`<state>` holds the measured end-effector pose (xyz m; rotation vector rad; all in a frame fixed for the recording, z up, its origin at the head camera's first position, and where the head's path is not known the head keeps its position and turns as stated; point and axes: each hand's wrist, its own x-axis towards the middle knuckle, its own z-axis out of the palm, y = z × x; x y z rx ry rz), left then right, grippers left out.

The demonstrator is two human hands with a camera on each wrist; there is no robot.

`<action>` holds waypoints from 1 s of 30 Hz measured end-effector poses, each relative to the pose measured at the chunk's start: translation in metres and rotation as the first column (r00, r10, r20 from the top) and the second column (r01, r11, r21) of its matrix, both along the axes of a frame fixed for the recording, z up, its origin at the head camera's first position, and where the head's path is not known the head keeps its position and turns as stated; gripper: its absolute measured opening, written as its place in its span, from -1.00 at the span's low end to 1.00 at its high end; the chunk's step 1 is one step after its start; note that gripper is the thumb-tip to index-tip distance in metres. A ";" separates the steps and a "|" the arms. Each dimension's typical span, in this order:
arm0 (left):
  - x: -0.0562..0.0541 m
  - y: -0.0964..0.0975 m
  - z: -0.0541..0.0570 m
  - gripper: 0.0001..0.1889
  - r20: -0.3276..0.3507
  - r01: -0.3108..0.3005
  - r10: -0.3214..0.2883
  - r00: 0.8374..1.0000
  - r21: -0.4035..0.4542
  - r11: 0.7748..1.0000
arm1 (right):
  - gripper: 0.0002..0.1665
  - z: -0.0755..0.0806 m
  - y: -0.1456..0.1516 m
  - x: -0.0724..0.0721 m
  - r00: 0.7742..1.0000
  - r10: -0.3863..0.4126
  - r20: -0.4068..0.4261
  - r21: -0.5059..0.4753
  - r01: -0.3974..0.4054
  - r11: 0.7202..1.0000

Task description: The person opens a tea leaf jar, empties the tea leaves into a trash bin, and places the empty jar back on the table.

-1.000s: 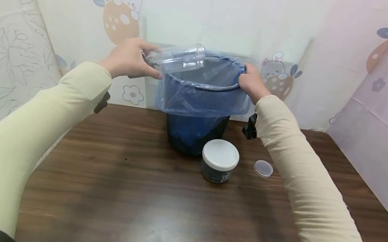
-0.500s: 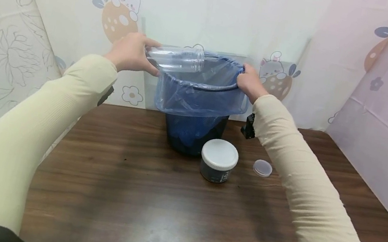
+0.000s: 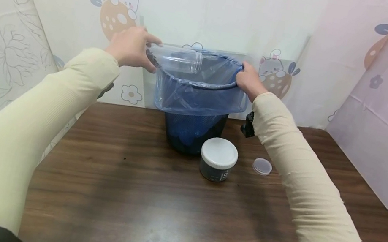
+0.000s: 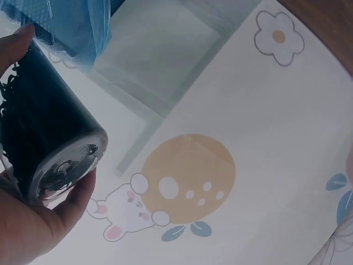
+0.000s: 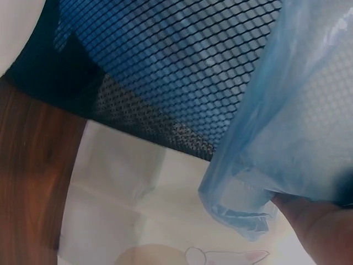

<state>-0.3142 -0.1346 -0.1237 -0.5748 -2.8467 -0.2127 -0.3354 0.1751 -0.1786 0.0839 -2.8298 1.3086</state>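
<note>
On the brown table (image 3: 163, 214), two arms in pale sleeves (image 3: 8, 150) reach forward from the near side, one on the left and one on the right, both almost stretched. Between them, one tub (image 3: 218, 159) with a white top stands upright, and one small lid (image 3: 262, 166) lies flat to its right. Just behind the tub is one bin (image 3: 192, 133), lined with one blue bag (image 3: 199, 98) which is folded over the rim. The right hand (image 3: 250, 80) is closed over the rim at the right, gripping the bag. The left hand (image 3: 131, 47) grasps one clear jar (image 3: 179, 59) near its base, thumb and fingers at opposite sides. The jar is about level above the bin's left rim, its mouth pointing right, with dark bits inside near the base. Farthest, two rabbits are printed on the wall (image 3: 227, 11).
</note>
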 end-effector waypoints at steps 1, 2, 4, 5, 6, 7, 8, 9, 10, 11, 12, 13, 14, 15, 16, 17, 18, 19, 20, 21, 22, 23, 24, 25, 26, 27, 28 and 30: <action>0.000 0.001 0.001 -0.20 -0.004 -0.003 0.003 1.000 -0.009 1.000 | -0.28 0.000 0.000 0.000 1.000 -0.001 -0.001 -0.003 0.001 1.000; 0.000 0.001 0.001 -0.20 -0.006 -0.005 0.005 1.000 -0.016 1.000 | -0.28 0.000 0.000 0.000 1.000 -0.001 -0.003 -0.006 0.001 1.000; 0.000 0.002 0.002 -0.21 -0.010 -0.010 0.010 1.000 -0.027 1.000 | -0.28 0.000 0.000 0.001 1.000 -0.003 -0.003 -0.017 0.003 1.000; 0.000 0.003 0.003 -0.21 -0.011 -0.012 0.012 1.000 -0.032 0.999 | -0.28 0.000 0.000 0.001 1.000 -0.004 -0.002 -0.021 0.004 1.000; 0.001 0.003 0.003 -0.21 -0.010 -0.014 0.013 1.000 -0.034 0.999 | -0.28 0.000 -0.001 0.001 1.000 -0.006 -0.002 -0.024 0.006 1.000; 0.001 0.003 0.003 -0.21 -0.008 -0.015 0.015 1.000 -0.036 0.999 | -0.28 0.000 -0.001 0.001 1.000 -0.009 0.000 -0.028 0.009 1.000; 0.001 0.004 0.003 -0.21 -0.008 -0.017 0.017 1.000 -0.037 0.999 | -0.28 0.000 -0.001 0.001 1.000 -0.010 0.002 -0.030 0.010 0.999; 0.001 0.004 0.004 -0.21 -0.008 -0.018 0.017 1.000 -0.038 0.999 | -0.28 0.000 -0.001 0.001 1.000 -0.012 0.004 -0.033 0.012 0.999; 0.002 0.004 0.004 -0.20 -0.009 -0.019 0.018 1.000 -0.041 0.999 | -0.28 0.000 -0.001 0.001 1.000 -0.012 0.005 -0.034 0.012 0.999; 0.002 0.004 0.004 -0.20 -0.009 -0.019 0.019 1.000 -0.043 0.999 | -0.28 0.000 -0.001 0.001 1.000 -0.011 0.006 -0.036 0.011 0.999; 0.002 0.004 0.003 -0.20 -0.011 -0.019 0.019 1.000 -0.045 0.999 | -0.28 0.000 -0.002 0.001 1.000 -0.009 0.006 -0.035 0.009 0.999; 0.002 0.004 0.003 -0.20 -0.013 -0.018 0.018 1.000 -0.046 0.999 | -0.28 0.000 -0.002 0.001 1.000 -0.008 0.005 -0.035 0.008 0.999; 0.002 0.004 0.003 -0.20 -0.015 -0.017 0.016 1.000 -0.048 0.999 | -0.28 0.000 -0.002 0.002 1.000 -0.004 0.004 -0.035 0.004 0.999; 0.002 0.003 0.003 -0.19 -0.018 -0.015 0.015 1.000 -0.051 0.999 | -0.28 0.000 -0.002 0.002 1.000 -0.002 0.001 -0.034 0.002 0.999; 0.002 0.003 0.003 -0.19 -0.020 -0.016 0.015 1.000 -0.055 0.998 | -0.28 0.000 -0.002 0.002 1.000 0.001 -0.001 -0.034 -0.001 0.999; 0.001 0.003 0.003 -0.19 -0.023 -0.016 0.015 1.000 -0.060 0.998 | -0.28 0.000 -0.002 0.002 1.000 0.004 -0.002 -0.035 -0.004 0.999; 0.001 0.003 0.003 -0.19 -0.026 -0.018 0.016 1.000 -0.065 0.998 | -0.28 0.000 -0.002 0.002 1.000 0.005 -0.004 -0.033 -0.005 0.999; 0.001 0.002 0.003 -0.19 -0.029 -0.020 0.018 0.999 -0.071 0.997 | -0.28 0.000 -0.002 0.003 1.000 0.005 -0.004 -0.034 -0.005 0.999; 0.002 0.002 0.003 -0.19 -0.033 -0.021 0.019 0.999 -0.077 0.997 | -0.28 0.000 -0.002 0.003 1.000 0.006 -0.005 -0.035 -0.006 0.999; 0.002 0.002 0.003 -0.19 -0.037 -0.023 0.020 0.999 -0.084 0.996 | -0.28 0.000 -0.002 0.003 1.000 0.004 -0.004 -0.035 -0.005 0.999; 0.002 0.002 0.004 -0.19 -0.040 -0.024 0.020 0.999 -0.089 0.996 | -0.28 0.001 -0.002 0.003 1.000 0.003 -0.003 -0.036 -0.004 0.999; 0.002 0.002 0.004 -0.19 -0.044 -0.024 0.020 0.999 -0.094 0.995 | -0.28 0.001 -0.002 0.004 1.000 0.002 -0.001 -0.038 -0.002 0.999; 0.002 0.002 0.004 -0.19 -0.047 -0.024 0.020 0.999 -0.097 0.995 | -0.28 0.001 -0.003 0.004 1.000 -0.001 0.001 -0.039 0.001 0.999; 0.002 0.002 0.005 -0.20 -0.052 -0.024 0.019 0.998 -0.101 0.995 | -0.28 0.001 -0.003 0.004 1.000 -0.002 0.002 -0.041 0.002 0.999; 0.003 0.002 0.005 -0.20 -0.057 -0.023 0.017 0.998 -0.108 0.994 | -0.28 0.001 -0.003 0.004 1.000 -0.003 0.003 -0.041 0.004 0.999; 0.003 0.002 0.006 -0.20 -0.062 -0.024 0.017 0.998 -0.114 0.993 | -0.28 0.002 -0.003 0.004 1.000 -0.005 0.004 -0.041 0.005 0.999; 0.003 0.002 0.006 -0.20 -0.066 -0.024 0.016 0.998 -0.120 0.993 | -0.28 0.002 -0.004 0.004 1.000 -0.005 0.003 -0.041 0.006 0.999; 0.004 0.003 0.007 -0.20 -0.073 -0.026 0.016 0.997 -0.132 0.991 | -0.29 0.002 -0.004 0.004 1.000 -0.008 0.000 -0.039 0.008 0.999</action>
